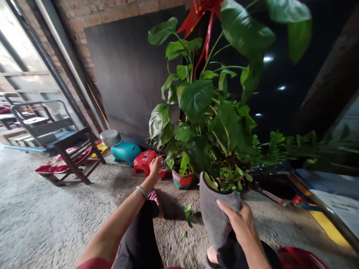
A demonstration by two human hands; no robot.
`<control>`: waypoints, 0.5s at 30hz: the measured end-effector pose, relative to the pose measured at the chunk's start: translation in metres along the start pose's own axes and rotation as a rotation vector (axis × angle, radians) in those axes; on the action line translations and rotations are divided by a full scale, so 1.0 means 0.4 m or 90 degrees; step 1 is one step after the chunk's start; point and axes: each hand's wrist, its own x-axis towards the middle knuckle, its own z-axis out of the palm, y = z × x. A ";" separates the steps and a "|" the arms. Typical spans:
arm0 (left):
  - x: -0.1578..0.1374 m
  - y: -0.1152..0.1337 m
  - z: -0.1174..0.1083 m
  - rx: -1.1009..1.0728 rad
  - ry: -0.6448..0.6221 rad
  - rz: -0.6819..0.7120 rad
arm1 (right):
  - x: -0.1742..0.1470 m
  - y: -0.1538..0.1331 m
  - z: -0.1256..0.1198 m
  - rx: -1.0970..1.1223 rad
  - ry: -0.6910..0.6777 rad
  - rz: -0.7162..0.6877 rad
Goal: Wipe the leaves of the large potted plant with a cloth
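My right hand [243, 220] grips a grey cloth bag [210, 209] with a dark rim. Its mouth faces up, and a green leaf [210, 181] shows at the opening. My left hand [156, 166] reaches forward beside the potted plants, its fingers closed near a red stool [144, 162]; what they hold, if anything, is too small to make out. Close to the left hand is a striped green and red flowerpot [182, 180]. Above both hands rises a large leafy plant [196, 101] with a red ribbon [206, 37]. Low greenery [231, 178] grows just behind the bag.
Loose leaves [188, 215] lie on the rough concrete floor [70, 220]. A teal animal-shaped stool [126, 152] and a metal basin [110, 137] stand left. Farther left are a wooden chair [74, 153] and a blue trolley [42, 112]. A dark board [131, 71] leans behind.
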 end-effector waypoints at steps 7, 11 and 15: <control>0.010 0.001 0.128 -0.063 -0.162 -0.059 | 0.096 -0.276 0.207 0.056 0.005 -0.381; -0.009 -0.026 0.130 -0.102 -0.178 -0.107 | 0.135 -0.212 0.308 -0.059 -0.091 -0.250; -0.010 -0.017 0.095 -0.081 -0.166 -0.151 | 0.077 -0.127 0.271 -0.079 -0.083 -0.128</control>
